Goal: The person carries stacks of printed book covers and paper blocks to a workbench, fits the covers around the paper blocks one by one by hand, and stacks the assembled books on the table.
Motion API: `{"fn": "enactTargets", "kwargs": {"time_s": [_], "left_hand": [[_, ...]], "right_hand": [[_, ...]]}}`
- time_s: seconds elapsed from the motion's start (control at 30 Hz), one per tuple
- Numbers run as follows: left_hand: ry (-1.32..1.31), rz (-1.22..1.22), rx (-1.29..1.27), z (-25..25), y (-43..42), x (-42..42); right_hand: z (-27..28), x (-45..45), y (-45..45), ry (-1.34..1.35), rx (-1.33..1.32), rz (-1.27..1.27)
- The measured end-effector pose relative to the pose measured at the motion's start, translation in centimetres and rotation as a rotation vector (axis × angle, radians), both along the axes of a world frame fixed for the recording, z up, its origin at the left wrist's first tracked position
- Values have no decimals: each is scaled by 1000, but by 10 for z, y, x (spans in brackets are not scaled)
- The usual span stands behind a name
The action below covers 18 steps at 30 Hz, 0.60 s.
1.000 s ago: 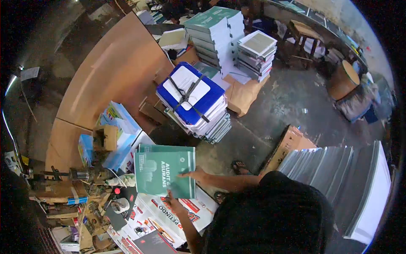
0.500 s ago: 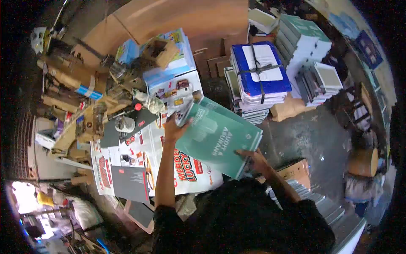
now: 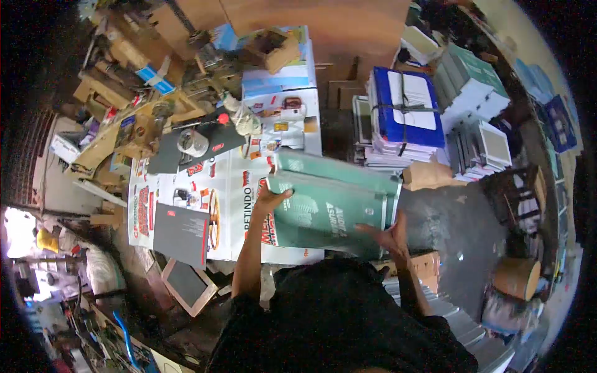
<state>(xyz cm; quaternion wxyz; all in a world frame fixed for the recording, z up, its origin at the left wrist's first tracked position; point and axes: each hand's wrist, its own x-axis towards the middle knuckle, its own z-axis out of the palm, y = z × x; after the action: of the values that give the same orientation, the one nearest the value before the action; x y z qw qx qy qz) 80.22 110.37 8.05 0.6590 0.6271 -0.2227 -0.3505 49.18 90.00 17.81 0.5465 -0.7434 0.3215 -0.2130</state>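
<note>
Between my two hands are green books [image 3: 336, 214] with white lettering on the front cover, held above the table. At least two are there, one edge showing behind the other at the top. My left hand [image 3: 272, 199] grips their left edge, with the thumb over the cover. On the opposite side my right hand [image 3: 392, 237] clasps the lower right edge, its fingers lying across the cover. Under and left of the books, a white printed banner [image 3: 233, 177] covers the table. A dark grey cover [image 3: 180, 234] lies flat on it.
A roll of thread [image 3: 193, 143] and a bottle with a red cap [image 3: 241, 118] stand at the back left. Tied stacks with a blue cover [image 3: 407, 127] and piled green books [image 3: 472, 78] stand at the right. Grey books [image 3: 444, 316] lie by my right side.
The green books have turned to a more level slant, and the rear one shows more along the top. Both hands still hold them. The whole view has shifted a little.
</note>
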Motion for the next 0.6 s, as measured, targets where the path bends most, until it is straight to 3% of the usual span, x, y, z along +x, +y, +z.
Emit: {"fn": "enactTargets", "kwargs": {"time_s": [0.07,0.1,0.13,0.17,0.2,0.3,0.37,0.4,0.43,0.47,0.5,0.53,0.6], "left_hand": [[-12,140,11,11,40,-10],[-47,205,-28,32,56,-23],[-59,410,-42,15,82,-35],[-136,512,-57,53,93,-53],[-477,516,-7,44,118,-52],[-122,584,-144,95,165,-66],[142,588,-215,92,188,-65],[-252,566,-44,107,188,-70],[-645,518,126,114,187,-73],[-636,513,125,103,192,-74],[-338,543,17,83,201,-74],[10,532,-68,87,200,-73],[763,699,-275,96,198,-73]], "right_hand": [[30,13,7,-22,-144,104],[46,19,9,-117,-47,161],[53,25,11,-207,50,216],[33,19,3,-37,140,260],[19,22,0,-29,150,269],[-22,50,-9,-382,568,598],[-48,70,-18,-564,776,741],[-63,78,-22,-620,850,788],[-72,85,-24,-353,243,825],[-79,87,-28,-206,-60,815],[-80,90,-31,-59,-362,798],[-69,97,-26,-175,37,802],[-50,111,-13,-282,438,786]]}}
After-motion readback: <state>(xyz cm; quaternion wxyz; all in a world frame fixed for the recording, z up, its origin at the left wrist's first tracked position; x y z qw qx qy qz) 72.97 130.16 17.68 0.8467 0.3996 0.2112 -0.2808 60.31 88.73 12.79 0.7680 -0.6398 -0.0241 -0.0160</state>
